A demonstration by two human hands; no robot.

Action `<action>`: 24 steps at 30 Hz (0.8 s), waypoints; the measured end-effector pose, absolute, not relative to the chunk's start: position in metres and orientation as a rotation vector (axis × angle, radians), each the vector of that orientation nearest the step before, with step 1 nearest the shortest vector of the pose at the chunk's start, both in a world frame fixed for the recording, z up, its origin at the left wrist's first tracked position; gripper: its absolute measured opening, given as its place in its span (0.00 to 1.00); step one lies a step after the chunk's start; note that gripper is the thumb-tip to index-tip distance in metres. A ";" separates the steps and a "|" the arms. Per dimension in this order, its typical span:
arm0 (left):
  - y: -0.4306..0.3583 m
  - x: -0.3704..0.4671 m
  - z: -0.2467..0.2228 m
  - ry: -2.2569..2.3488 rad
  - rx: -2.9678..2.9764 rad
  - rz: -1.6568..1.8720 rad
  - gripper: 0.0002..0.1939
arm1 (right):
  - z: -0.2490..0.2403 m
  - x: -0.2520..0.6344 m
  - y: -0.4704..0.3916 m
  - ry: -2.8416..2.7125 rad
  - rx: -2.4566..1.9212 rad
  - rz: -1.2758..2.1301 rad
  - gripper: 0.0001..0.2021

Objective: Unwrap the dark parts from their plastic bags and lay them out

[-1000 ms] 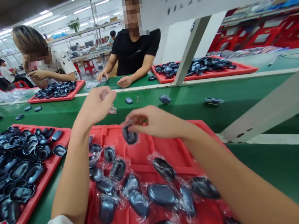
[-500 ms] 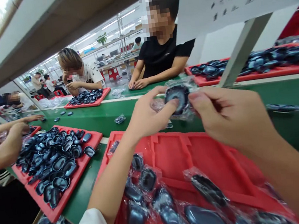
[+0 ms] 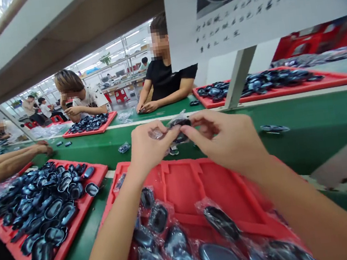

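Observation:
A dark oval shell [image 3: 179, 123], partly in clear plastic film, is held up above the far edge of a red tray [image 3: 183, 184]. My left hand [image 3: 150, 146] grips it from the left, with film bunched at the fingers. From the right, my right hand [image 3: 225, 136] pinches the same shell, its thumb near my left thumb. Below, the red tray holds several film-wrapped dark blue shells, one of them smooth side up [image 3: 222, 258]. Part of the held shell is covered by my fingers.
On the left, a red tray [image 3: 77, 228] is heaped with unwrapped shells, and a co-worker's arms [image 3: 11, 164] reach over the green belt [image 3: 105, 145]. Two people sit opposite beside more trays. A metal post [image 3: 240, 78] and a paper sheet [image 3: 258, 20] stand ahead.
Both hands have come closer together around the shell, which is now tilted and more covered by fingers. The view has shifted right. The co-worker's hands at left have moved together toward the belt.

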State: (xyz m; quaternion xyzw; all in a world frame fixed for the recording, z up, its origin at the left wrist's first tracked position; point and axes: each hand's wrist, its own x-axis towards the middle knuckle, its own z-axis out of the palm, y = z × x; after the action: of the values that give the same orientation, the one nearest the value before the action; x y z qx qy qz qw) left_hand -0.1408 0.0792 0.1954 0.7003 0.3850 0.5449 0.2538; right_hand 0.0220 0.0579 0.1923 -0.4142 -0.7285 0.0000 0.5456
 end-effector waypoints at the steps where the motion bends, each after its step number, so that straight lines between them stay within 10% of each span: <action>1: 0.078 -0.142 0.196 1.047 1.918 1.460 0.22 | 0.191 0.019 0.059 -1.698 -1.013 0.016 0.07; 7: 0.084 -0.151 0.198 1.052 1.850 1.423 0.19 | 0.185 0.061 0.088 -1.622 -1.477 -0.037 0.09; 11: 0.091 -0.165 0.201 1.037 1.790 1.408 0.06 | 0.165 0.104 0.126 -2.078 -1.751 0.532 0.13; 14: 0.093 -0.171 0.204 0.929 1.841 1.326 0.19 | 0.147 0.108 0.149 -1.885 -1.772 0.403 0.08; 24: 0.105 -0.180 0.206 1.092 1.789 1.482 0.21 | 0.176 0.019 0.062 -2.795 -1.120 0.851 0.17</action>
State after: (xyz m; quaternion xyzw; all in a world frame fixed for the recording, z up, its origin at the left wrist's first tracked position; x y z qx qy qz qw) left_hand -0.1805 0.1047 0.2057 0.6684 0.4080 0.5536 0.2833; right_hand 0.0188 0.0622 0.1758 -0.3579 -0.8933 0.2719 0.0065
